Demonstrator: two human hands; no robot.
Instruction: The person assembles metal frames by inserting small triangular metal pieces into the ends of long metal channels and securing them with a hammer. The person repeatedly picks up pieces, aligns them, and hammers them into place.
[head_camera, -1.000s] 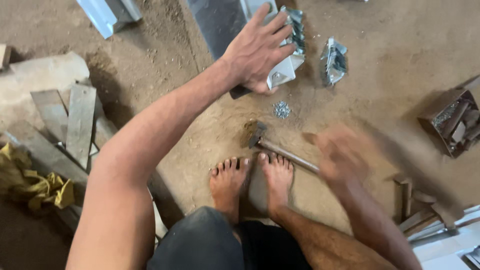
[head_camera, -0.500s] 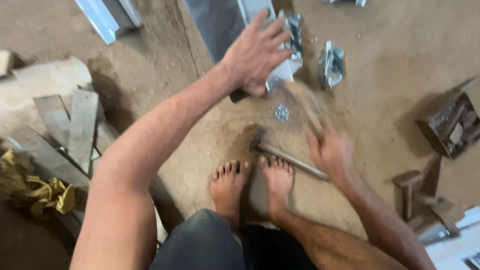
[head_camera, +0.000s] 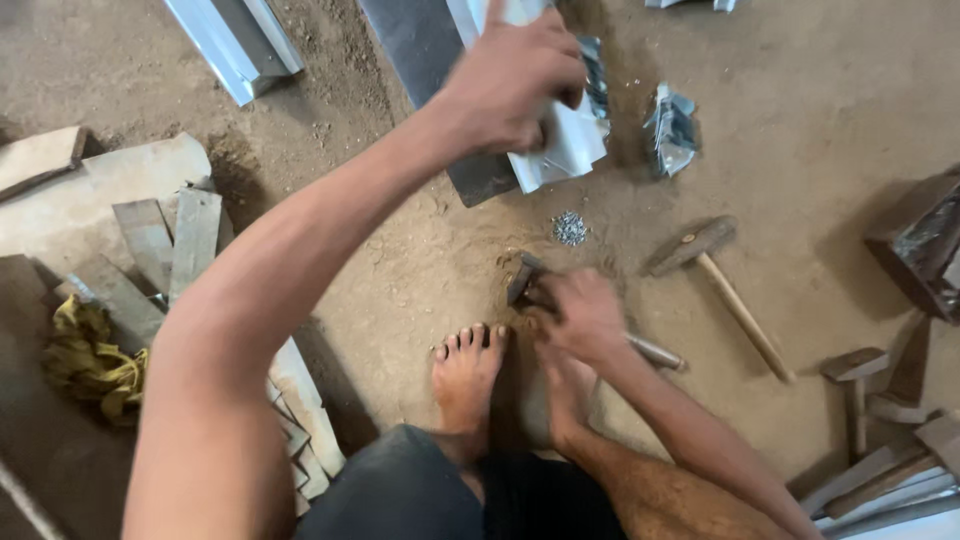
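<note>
My left hand (head_camera: 510, 85) reaches out to the top of the view, its fingers curled over a pale folded sheet-metal piece (head_camera: 572, 145) that lies on a dark metal sheet (head_camera: 410, 40). Down on the dirt floor in front of my bare feet (head_camera: 468, 375), my right hand (head_camera: 580, 315) is closed around the handle of a metal hammer (head_camera: 522, 278). A wooden mallet (head_camera: 705, 255) rests on the floor to the right of that hand, apart from it. Between the two hands sits a small heap of shiny fasteners (head_camera: 570, 228).
A crumpled metal scrap (head_camera: 672, 128) lies right of the folded piece. Wooden planks (head_camera: 170, 240) and a yellow cloth (head_camera: 90, 355) are at the left, a metal channel (head_camera: 235, 40) at the top left. Wood blocks (head_camera: 870, 390) and a dark box (head_camera: 925, 250) stand at the right.
My right hand swung in with the wooden mallet, left it on the floor at the right, and came down onto the metal hammer. My left hand stayed on the folded sheet.
</note>
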